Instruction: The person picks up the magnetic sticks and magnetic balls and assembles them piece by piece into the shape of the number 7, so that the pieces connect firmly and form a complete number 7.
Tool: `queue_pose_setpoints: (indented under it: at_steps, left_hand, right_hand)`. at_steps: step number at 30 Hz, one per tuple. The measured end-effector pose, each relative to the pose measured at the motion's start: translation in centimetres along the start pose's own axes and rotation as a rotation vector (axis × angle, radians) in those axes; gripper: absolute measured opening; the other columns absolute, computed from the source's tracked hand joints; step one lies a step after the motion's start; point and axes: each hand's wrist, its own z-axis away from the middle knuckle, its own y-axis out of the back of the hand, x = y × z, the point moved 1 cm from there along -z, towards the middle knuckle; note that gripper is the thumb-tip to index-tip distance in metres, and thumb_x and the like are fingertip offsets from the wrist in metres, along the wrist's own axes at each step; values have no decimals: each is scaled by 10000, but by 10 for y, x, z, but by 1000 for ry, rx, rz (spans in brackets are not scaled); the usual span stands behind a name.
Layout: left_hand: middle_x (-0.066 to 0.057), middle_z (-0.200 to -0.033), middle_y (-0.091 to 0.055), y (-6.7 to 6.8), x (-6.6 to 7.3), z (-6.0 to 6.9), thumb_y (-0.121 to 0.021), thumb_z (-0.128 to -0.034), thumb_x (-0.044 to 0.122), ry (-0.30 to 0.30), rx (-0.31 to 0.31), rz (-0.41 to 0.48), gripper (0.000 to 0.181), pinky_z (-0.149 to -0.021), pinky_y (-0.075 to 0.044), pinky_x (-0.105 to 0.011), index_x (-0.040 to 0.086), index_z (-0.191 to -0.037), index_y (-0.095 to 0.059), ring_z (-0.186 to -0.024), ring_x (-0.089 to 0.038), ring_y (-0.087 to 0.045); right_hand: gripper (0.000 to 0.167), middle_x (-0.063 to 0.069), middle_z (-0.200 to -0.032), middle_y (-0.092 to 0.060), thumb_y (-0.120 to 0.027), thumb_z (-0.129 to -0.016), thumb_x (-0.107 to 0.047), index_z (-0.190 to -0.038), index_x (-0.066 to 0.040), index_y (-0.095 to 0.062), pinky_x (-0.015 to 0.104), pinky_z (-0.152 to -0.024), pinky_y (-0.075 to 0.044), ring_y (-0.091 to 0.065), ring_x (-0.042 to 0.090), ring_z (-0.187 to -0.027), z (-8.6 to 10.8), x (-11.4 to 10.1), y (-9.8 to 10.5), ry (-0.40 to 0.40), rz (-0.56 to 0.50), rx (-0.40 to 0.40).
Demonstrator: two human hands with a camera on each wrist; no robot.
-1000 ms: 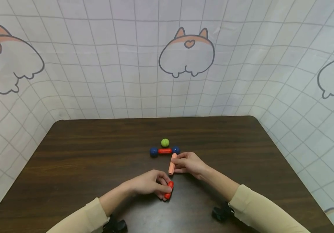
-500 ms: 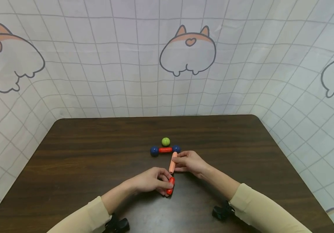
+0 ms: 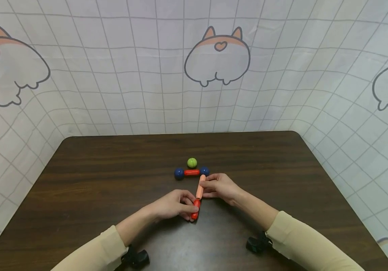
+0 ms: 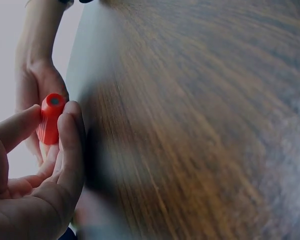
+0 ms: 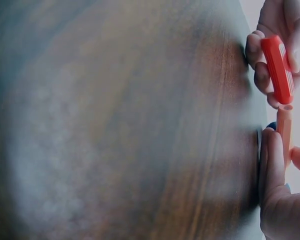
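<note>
My left hand (image 3: 175,205) pinches a short red ribbed rod (image 3: 195,212) between thumb and fingers; a small grey disc shows in its near end in the left wrist view. The thumb and fingers of my right hand (image 3: 223,189) hold a salmon-pink rod (image 3: 200,188). The two rods meet end to end or nearly so, at a slight angle in the right wrist view. The pink rod's far end lies at the right blue ball (image 3: 204,171). A second red rod (image 3: 192,172) links that ball with the left blue ball (image 3: 179,173).
Just behind the linked red rod sits a green ball (image 3: 192,162). Everything stands on a dark wooden table (image 3: 112,162), with a white gridded curtain (image 3: 129,75) behind and at both sides. Black straps (image 3: 135,259) show at both wrists.
My left hand has moved forward with its red rod, closing the gap to the pink rod's near end. My right hand has stayed nearly still.
</note>
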Motion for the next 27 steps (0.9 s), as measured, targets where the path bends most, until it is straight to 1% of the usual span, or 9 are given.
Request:
queue_pose_setpoints:
  at_steps: [5,10,15,18,20,22,26,27]
  left_hand:
    - [-111,-941,-683,2,1,0,-689,-1001,108,-13,5,10,288,-764,-594,-367,-66,-1206,-585,-782,-191,-690]
    - [-115,-948,-687,4,0,-1,-683,-1010,135,1,4,35,299,-767,-593,-355,-60,-1213,-582,-784,-189,-691]
    - [-121,-909,-700,6,-1,-1,-657,-1032,182,8,2,78,316,-745,-589,-326,-62,-1223,-593,-740,-177,-685]
    - [-128,-909,-696,7,-1,0,-644,-1040,186,4,17,89,322,-737,-589,-323,-66,-1234,-593,-734,-184,-682]
    - [-131,-924,-688,9,1,0,-647,-1038,191,-7,44,64,321,-739,-586,-324,-56,-1237,-596,-743,-192,-676]
    - [-134,-939,-682,12,3,-1,-653,-1034,206,-36,88,7,316,-746,-578,-331,-41,-1227,-610,-766,-207,-668]
    - [-143,-980,-674,21,11,-5,-662,-1026,221,-127,189,-145,299,-788,-561,-383,-15,-1208,-642,-840,-277,-652]
    - [-147,-992,-672,23,13,-6,-661,-1025,216,-151,213,-168,295,-804,-557,-405,-16,-1208,-647,-860,-302,-648]
  right_hand:
    - [438,213,-1125,-657,-660,-1016,-106,-1321,147,-475,370,-857,-571,-707,224,-948,-1,-1,-1,-1,-4,0]
    - [442,219,-1141,-645,-662,-1017,-112,-1323,144,-472,367,-852,-572,-707,225,-947,-2,-1,-2,-2,-7,1]
    - [445,224,-1146,-642,-660,-1018,-113,-1327,144,-470,365,-848,-574,-708,230,-949,-1,-3,-3,-3,-8,9]
    - [441,228,-1140,-644,-657,-1017,-104,-1324,152,-471,367,-849,-575,-708,236,-951,0,-3,-3,4,-10,11]
    - [434,227,-1128,-652,-659,-1014,-99,-1319,150,-477,367,-848,-575,-709,236,-948,0,-3,-3,5,-13,15]
    - [424,227,-1117,-661,-657,-1015,-95,-1312,152,-483,369,-848,-575,-711,238,-944,0,-2,-3,7,-13,13]
    - [410,211,-1098,-677,-662,-1015,-106,-1301,145,-507,373,-844,-576,-719,236,-935,0,-1,-3,4,-2,11]
    - [410,208,-1094,-680,-663,-1016,-111,-1298,146,-513,376,-843,-576,-722,238,-933,-1,-1,-3,7,2,8]
